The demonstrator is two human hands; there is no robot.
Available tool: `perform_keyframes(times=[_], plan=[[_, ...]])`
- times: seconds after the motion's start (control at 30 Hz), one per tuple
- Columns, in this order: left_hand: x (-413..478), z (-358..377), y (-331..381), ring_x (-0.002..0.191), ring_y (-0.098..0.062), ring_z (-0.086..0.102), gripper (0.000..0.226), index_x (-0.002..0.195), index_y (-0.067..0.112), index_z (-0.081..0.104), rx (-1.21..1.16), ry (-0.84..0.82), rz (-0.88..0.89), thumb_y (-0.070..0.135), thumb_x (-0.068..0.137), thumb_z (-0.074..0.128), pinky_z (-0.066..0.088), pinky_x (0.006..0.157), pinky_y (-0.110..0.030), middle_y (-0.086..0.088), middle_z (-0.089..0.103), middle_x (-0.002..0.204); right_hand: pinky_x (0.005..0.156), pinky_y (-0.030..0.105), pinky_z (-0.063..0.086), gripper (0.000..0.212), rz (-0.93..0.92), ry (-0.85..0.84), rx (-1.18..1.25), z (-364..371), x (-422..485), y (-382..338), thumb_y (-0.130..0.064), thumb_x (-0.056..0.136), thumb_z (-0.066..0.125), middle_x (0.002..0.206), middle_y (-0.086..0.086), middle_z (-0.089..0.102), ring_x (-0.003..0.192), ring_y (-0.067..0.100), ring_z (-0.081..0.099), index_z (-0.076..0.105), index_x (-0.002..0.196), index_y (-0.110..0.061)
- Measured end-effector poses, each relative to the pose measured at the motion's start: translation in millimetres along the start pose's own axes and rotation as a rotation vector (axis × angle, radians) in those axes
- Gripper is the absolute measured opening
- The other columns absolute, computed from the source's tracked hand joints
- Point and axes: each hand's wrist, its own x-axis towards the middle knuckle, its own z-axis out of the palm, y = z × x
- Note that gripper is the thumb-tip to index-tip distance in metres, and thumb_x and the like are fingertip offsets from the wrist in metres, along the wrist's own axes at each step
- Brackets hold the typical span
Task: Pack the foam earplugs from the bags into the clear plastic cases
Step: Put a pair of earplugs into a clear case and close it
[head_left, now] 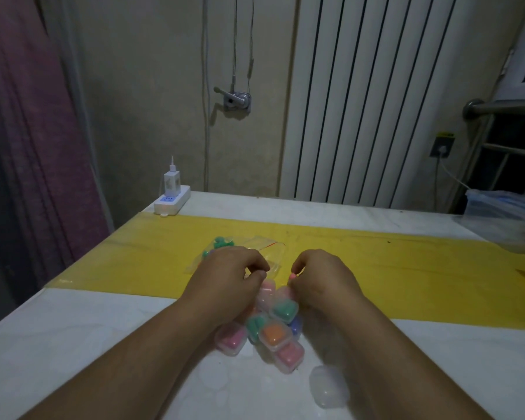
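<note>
White tabletop (103, 344) in a dim room, crossed by a wide yellow plastic sheet (391, 268). At centre frame, the right hand (322, 278) pinches a small pink foam earplug (293, 276) between thumb and forefinger tips, its other fingers curled under. Just left of it, the left hand (228, 274) has its fingers curled with thumb and forefinger tips together; whether they hold anything cannot be told. Between and below the two hands lies a cluster of small clear plastic cases (275, 334) touching one another, with pink, green, orange and blue earplugs inside. One empty clear plastic case (328, 386) lies apart, lower right of the cluster. Behind the left hand, on the yellow sheet, lies a clear zip bag (270, 248) with green earplugs (223, 242) at its far end. At the table's far left corner sits a white power strip (172, 203) with a charger plugged in. A white ribbed radiator (376, 101) fills the upper right wall, a purple curtain (28, 116) hangs at upper left, and a crumpled clear plastic bag (503, 219) sits at the right edge.
</note>
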Motion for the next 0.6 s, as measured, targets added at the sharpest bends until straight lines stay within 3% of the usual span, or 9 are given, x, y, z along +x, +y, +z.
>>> perform_keyframes(times=[0.07,0.17,0.23,0.3,0.37,0.47,0.6], plan=[[-1,0,0,0.079,0.005,0.05,0.012,0.095,0.032,0.071,-0.014,0.005,-0.01,0.028,0.088,0.062,0.033,0.066,-0.011,0.023,0.057,0.08,0.075,0.031,0.053,0.012,-0.024,0.03,0.105,1,1,3,-0.029,0.082,0.066,0.093,-0.006,0.069,0.09,0.019,0.065,0.062,0.093,-0.031],[-1,-1,3,0.082,0.001,0.054,0.013,0.095,0.034,0.07,-0.081,0.055,-0.034,0.025,0.087,0.064,0.04,0.07,-0.015,0.021,0.06,0.082,0.075,0.043,0.058,0.022,-0.079,0.034,0.519,-7,-2,5,-0.023,0.081,0.073,0.082,-0.002,0.069,0.076,0.018,0.07,0.053,0.088,-0.029],[-1,-3,7,0.08,0.005,0.056,0.015,0.092,0.033,0.071,-0.217,0.114,-0.068,0.02,0.086,0.067,0.041,0.067,-0.009,0.02,0.062,0.08,0.076,0.045,0.059,0.026,-0.141,-0.002,0.757,-17,-7,4,-0.012,0.082,0.074,0.087,0.009,0.068,0.074,0.021,0.071,0.052,0.093,-0.02],[-2,-6,11,0.079,0.006,0.06,0.019,0.091,0.033,0.071,-0.405,0.149,-0.108,0.015,0.085,0.07,0.048,0.067,-0.012,0.017,0.068,0.082,0.073,0.043,0.059,0.021,-0.17,-0.075,0.984,-24,-16,-1,-0.003,0.083,0.072,0.085,0.015,0.065,0.069,0.024,0.07,0.055,0.094,-0.007],[-3,-9,15,0.081,0.005,0.064,0.024,0.092,0.032,0.071,-0.555,0.137,-0.136,0.009,0.085,0.071,0.052,0.069,-0.014,0.016,0.071,0.084,0.068,0.037,0.059,0.013,-0.189,-0.113,1.061,-26,-20,-5,0.0,0.082,0.072,0.077,0.013,0.067,0.068,0.021,0.068,0.062,0.091,0.0],[-4,-10,19,0.081,0.001,0.068,0.022,0.092,0.023,0.072,-0.72,0.116,-0.166,0.003,0.082,0.072,0.051,0.07,-0.012,0.011,0.074,0.083,0.062,0.024,0.056,0.009,-0.206,-0.138,1.12,-23,-22,-8,0.002,0.085,0.068,0.071,0.005,0.071,0.065,0.013,0.066,0.07,0.087,-0.006],[-4,-9,20,0.081,-0.004,0.068,0.02,0.093,0.021,0.072,-0.725,0.134,-0.199,0.008,0.079,0.076,0.054,0.069,-0.016,0.007,0.073,0.086,0.063,0.026,0.054,0.01,-0.22,-0.124,1.11,-19,-21,-9,-0.001,0.086,0.067,0.077,0.012,0.071,0.066,0.013,0.066,0.066,0.085,-0.011]])
